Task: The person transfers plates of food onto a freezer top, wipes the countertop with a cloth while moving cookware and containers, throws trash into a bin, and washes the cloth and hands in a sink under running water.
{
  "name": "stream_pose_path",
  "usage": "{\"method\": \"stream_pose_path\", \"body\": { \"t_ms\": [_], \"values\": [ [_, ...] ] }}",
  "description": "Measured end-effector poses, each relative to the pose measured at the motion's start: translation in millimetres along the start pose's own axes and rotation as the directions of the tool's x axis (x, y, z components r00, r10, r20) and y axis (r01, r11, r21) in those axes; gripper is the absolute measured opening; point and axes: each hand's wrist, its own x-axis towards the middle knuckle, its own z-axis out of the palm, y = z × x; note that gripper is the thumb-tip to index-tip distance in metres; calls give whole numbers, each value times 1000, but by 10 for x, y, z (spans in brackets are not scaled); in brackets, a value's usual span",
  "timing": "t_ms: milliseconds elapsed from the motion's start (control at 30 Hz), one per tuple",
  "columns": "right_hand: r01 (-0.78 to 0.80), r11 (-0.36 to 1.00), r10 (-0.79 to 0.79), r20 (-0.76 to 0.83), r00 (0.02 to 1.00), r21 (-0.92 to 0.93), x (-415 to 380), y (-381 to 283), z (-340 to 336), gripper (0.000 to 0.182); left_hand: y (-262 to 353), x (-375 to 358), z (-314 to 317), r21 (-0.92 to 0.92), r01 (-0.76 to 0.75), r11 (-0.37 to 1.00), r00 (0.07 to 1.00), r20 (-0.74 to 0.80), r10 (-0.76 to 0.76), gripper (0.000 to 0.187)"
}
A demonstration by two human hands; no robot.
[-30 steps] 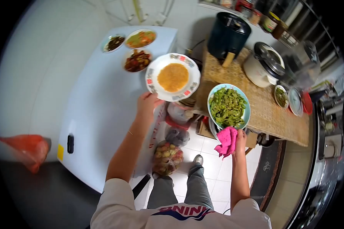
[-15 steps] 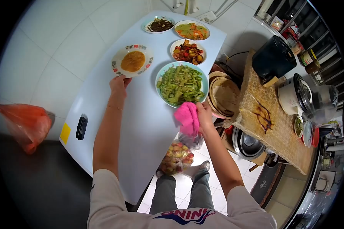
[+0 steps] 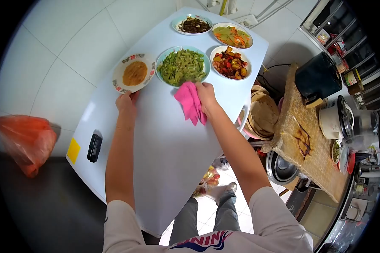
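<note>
Left hand (image 3: 126,102) pinching patterned plate (image 3: 121,73), right hand (image 3: 205,95) gripping pink cloth (image 3: 190,102) and seemingly the greens plate (image 3: 159,63), white table (image 3: 164,147).

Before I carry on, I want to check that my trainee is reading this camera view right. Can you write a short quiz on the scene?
1. True or false: the right hand holds the pink cloth.

2. Multiple choice: the left hand grips the patterned plate at its rim. Which food is nearest to that plate?
A. the dark strips
B. the green vegetables
C. the chunky red and yellow pieces

3. Fill in: counting the patterned plate, there are ____ dishes of food on or just over the white table.

Key: 1. True. 2. B. 3. Five.
</note>
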Motion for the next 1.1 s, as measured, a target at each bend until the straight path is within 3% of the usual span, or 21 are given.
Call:
{"method": "stream_pose_path", "body": {
  "t_ms": [133, 300, 367, 467, 600, 767, 900, 967, 1100],
  "values": [
    [7, 999, -10, 71, 997, 47, 350, -91, 103, 18, -47, -67, -61, -30, 0, 1000, 999, 41, 2, 26],
    [-27, 997, 29, 33, 999, -69, 535, -128, 199, 17, -26, -113, -68, -16, -10, 1000, 1000, 20, 10, 25],
    [-3, 999, 1, -40, 999, -43, 596, 12, 171, 27, -53, -99, -103, -6, -23, 1000, 999, 31, 23, 24],
    [17, 993, -19, -24, 1000, -114, 582, -11, 144, 41, -108, -143, -118, 7, -34, 999, 999, 26, 34, 24],
    [-11, 999, 11, -19, 1000, -50, 520, -30, 206, 48, -94, -380, -147, 30, -13, 999, 999, 47, 11, 25],
    [118, 960, -121, 2, 993, -255, 667, 26, 70, 49, -230, -672, -87, 66, 35, 997, 997, 65, -39, 24],
    [97, 983, -96, 12, 995, -154, 495, -27, 41, 48, -268, -921, -97, 65, 58, 996, 995, 83, -64, 23],
    [51, 999, -51, 12, 999, -11, 343, -112, 0, 46, -284, -969, -51, 74, 80, 994, 989, 116, -88, 24],
    [84, 996, -83, 32, 996, -33, 22, -142, -275, 41, -368, -910, -25, 36, 70, 997, 982, 174, -75, 25]
  ]
}}
